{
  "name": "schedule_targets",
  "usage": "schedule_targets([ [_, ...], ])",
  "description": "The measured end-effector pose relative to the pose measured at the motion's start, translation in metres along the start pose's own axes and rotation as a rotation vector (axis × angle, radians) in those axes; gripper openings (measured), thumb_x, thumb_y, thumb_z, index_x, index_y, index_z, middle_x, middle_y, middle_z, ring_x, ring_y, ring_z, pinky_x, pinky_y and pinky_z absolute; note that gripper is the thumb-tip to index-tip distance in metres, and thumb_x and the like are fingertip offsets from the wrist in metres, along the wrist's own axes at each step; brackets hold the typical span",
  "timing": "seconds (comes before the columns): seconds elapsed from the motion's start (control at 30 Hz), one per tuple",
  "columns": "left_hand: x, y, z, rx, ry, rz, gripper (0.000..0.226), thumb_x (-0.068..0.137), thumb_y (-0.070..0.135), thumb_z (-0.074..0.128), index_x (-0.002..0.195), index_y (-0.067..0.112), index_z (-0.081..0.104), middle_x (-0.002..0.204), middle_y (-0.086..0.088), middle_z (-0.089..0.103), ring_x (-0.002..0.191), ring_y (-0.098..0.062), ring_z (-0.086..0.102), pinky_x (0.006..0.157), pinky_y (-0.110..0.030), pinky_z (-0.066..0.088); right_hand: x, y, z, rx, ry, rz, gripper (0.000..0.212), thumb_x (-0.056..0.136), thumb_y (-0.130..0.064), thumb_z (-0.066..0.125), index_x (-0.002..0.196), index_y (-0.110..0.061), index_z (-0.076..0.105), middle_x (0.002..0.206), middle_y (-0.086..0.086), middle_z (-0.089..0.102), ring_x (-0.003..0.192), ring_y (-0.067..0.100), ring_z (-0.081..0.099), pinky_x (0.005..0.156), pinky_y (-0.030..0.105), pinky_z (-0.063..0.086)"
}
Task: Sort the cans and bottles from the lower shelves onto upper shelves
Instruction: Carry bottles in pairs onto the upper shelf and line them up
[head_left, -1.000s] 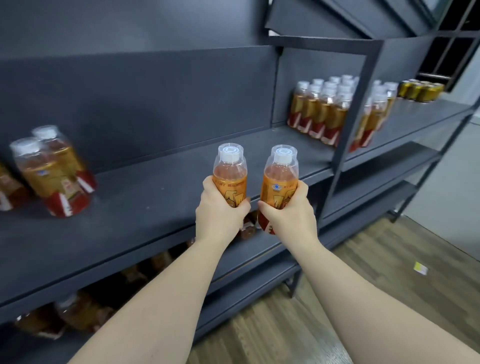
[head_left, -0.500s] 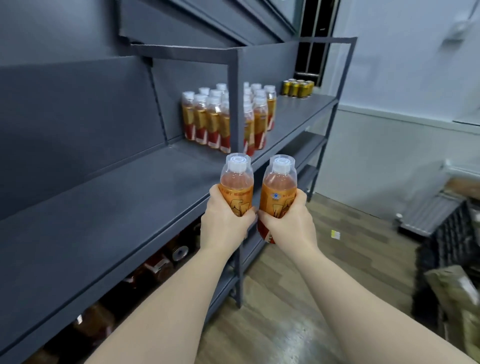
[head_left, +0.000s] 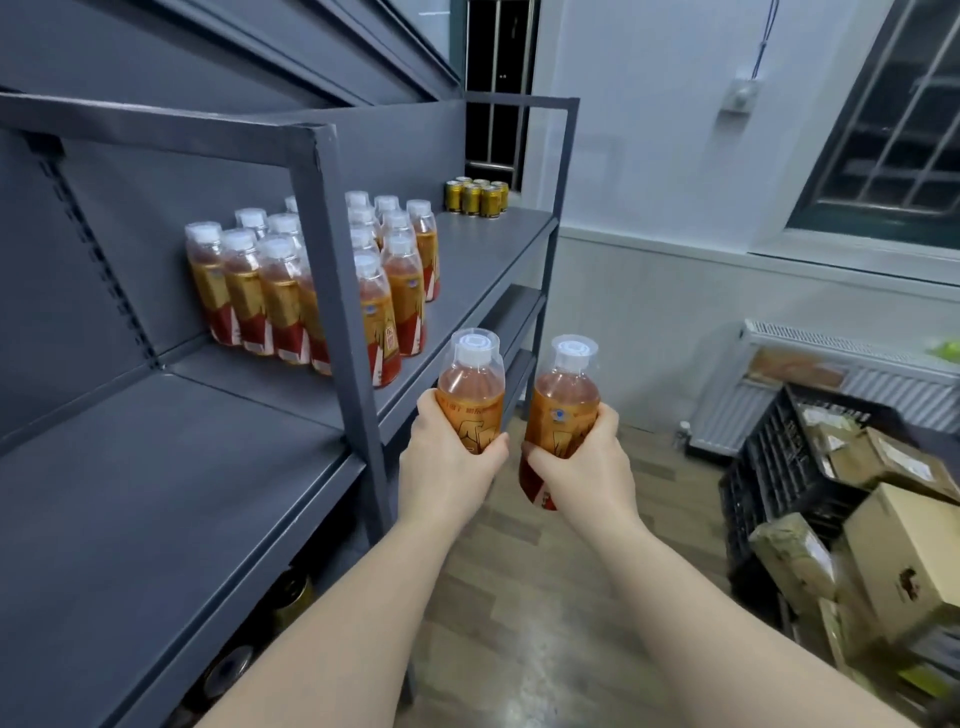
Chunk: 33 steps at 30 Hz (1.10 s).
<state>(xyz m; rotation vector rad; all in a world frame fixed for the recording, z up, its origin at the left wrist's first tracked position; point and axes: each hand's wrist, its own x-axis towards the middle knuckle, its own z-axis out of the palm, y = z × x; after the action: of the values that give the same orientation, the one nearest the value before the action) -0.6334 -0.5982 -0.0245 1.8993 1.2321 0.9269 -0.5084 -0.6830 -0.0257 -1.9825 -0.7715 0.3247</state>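
- Your left hand (head_left: 447, 467) has its grip wrapped round the label of a clear plastic bottle of orange drink with a white cap (head_left: 470, 384). The fingers curl about its middle and the bottle stands upright.
- Your right hand (head_left: 587, 467) has its grip closed the same way on a second bottle of the same kind (head_left: 563, 400). Its red lower band shows beneath your palm.
- Both bottles are in the air, side by side with a narrow gap between them. They are just off the front edge of the dark grey metal shelf (head_left: 156, 467), near its upright post (head_left: 343, 312).
- On that shelf, beyond the post, a cluster of matching orange bottles (head_left: 291, 291) stands upright in rows.
- A small group of gold cans (head_left: 475, 197) sits at the far end of the shelf.
- Under the shelf, dark round cans (head_left: 291, 597) lie in shadow, too dim to make out well.
- To your right, a black plastic crate (head_left: 779, 457) and brown cardboard boxes (head_left: 909, 561) rest on the wooden floor (head_left: 545, 597).
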Motion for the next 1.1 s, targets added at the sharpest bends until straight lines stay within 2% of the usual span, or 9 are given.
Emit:
schedule_targets([
  [0.07, 0.014, 0.0, 0.01, 0.006, -0.009, -0.001, 0.08, 0.078, 0.05, 0.078, 0.139, 0.027, 0.03, 0.12, 0.006, 0.051, 0.104, -0.015, 0.054, 0.081, -0.028, 0.045, 0.015, 0.004, 0.001, -0.005, 0.003, 0.021, 0.073, 0.077, -0.037, 0.074, 0.135, -0.029, 0.03, 0.114, -0.004, 0.059, 0.097, 0.019, 0.057, 0.075, 0.034, 0.046],
  [0.17, 0.035, 0.001, 0.025, 0.03, -0.017, -0.018, 0.084, 0.077, 0.053, 0.077, 0.14, 0.027, 0.028, 0.124, 0.001, 0.054, 0.111, -0.022, 0.058, 0.086, -0.035, 0.051, 0.038, 0.009, 0.001, -0.015, 0.004, 0.027, 0.074, 0.077, -0.038, 0.074, 0.135, -0.029, 0.03, 0.114, -0.004, 0.059, 0.098, 0.019, 0.058, 0.076, 0.035, 0.047],
  [0.27, 0.055, 0.006, 0.042, 0.071, -0.018, -0.045, 0.091, 0.078, 0.056, 0.075, 0.145, 0.025, 0.022, 0.127, -0.004, 0.055, 0.114, -0.027, 0.058, 0.089, -0.039, 0.051, 0.065, 0.013, 0.001, -0.007, -0.005, 0.02, 0.075, 0.077, -0.038, 0.075, 0.137, -0.029, 0.03, 0.115, -0.005, 0.058, 0.099, 0.019, 0.057, 0.076, 0.034, 0.046],
  [0.37, 0.076, 0.015, 0.061, 0.099, -0.01, -0.05, 0.087, 0.079, 0.056, 0.073, 0.141, 0.025, 0.021, 0.126, -0.007, 0.055, 0.113, -0.032, 0.058, 0.094, -0.045, 0.052, 0.097, 0.017, 0.001, -0.004, -0.016, 0.008, 0.074, 0.077, -0.042, 0.075, 0.135, -0.029, 0.03, 0.113, -0.005, 0.058, 0.098, 0.02, 0.057, 0.08, 0.036, 0.049],
  [0.47, 0.099, 0.028, 0.081, 0.092, 0.022, -0.062, 0.085, 0.078, 0.054, 0.074, 0.14, 0.025, 0.023, 0.128, -0.007, 0.053, 0.115, -0.032, 0.055, 0.1, -0.051, 0.049, 0.133, 0.023, 0.0, -0.001, -0.033, -0.019, 0.073, 0.077, -0.044, 0.076, 0.133, -0.029, 0.032, 0.112, -0.004, 0.059, 0.096, 0.02, 0.058, 0.077, 0.035, 0.048],
  [0.73, 0.147, 0.063, 0.124, 0.075, 0.153, -0.105, 0.079, 0.075, 0.054, 0.077, 0.133, 0.029, 0.029, 0.116, 0.001, 0.057, 0.105, -0.025, 0.06, 0.088, -0.048, 0.056, 0.222, 0.022, -0.018, 0.018, -0.117, -0.104, 0.073, 0.078, -0.044, 0.074, 0.134, -0.029, 0.031, 0.116, -0.002, 0.057, 0.1, 0.021, 0.057, 0.079, 0.035, 0.048],
  [0.9, 0.172, 0.073, 0.143, 0.087, 0.218, -0.115, 0.075, 0.077, 0.051, 0.078, 0.131, 0.025, 0.032, 0.108, 0.005, 0.052, 0.101, -0.021, 0.058, 0.079, -0.035, 0.049, 0.262, 0.022, -0.02, 0.023, -0.137, -0.163, 0.074, 0.079, -0.045, 0.076, 0.135, -0.027, 0.031, 0.119, -0.001, 0.056, 0.104, 0.02, 0.057, 0.085, 0.039, 0.054],
  [1.0, 0.188, 0.076, 0.15, 0.108, 0.246, -0.134, 0.078, 0.078, 0.05, 0.077, 0.135, 0.023, 0.031, 0.112, 0.004, 0.05, 0.105, -0.023, 0.056, 0.078, -0.033, 0.044, 0.282, 0.023, -0.017, 0.05, -0.164, -0.175, 0.074, 0.079, -0.045, 0.077, 0.134, -0.027, 0.031, 0.117, -0.002, 0.056, 0.103, 0.02, 0.058, 0.084, 0.039, 0.054],
  [1.1, 0.206, 0.073, 0.157, 0.118, 0.268, -0.161, 0.079, 0.079, 0.049, 0.077, 0.136, 0.022, 0.03, 0.117, -0.001, 0.053, 0.109, -0.027, 0.058, 0.08, -0.034, 0.046, 0.303, 0.021, -0.008, 0.063, -0.198, -0.184, 0.072, 0.077, -0.047, 0.077, 0.13, -0.03, 0.031, 0.114, -0.004, 0.057, 0.101, 0.019, 0.059, 0.084, 0.041, 0.056],
])
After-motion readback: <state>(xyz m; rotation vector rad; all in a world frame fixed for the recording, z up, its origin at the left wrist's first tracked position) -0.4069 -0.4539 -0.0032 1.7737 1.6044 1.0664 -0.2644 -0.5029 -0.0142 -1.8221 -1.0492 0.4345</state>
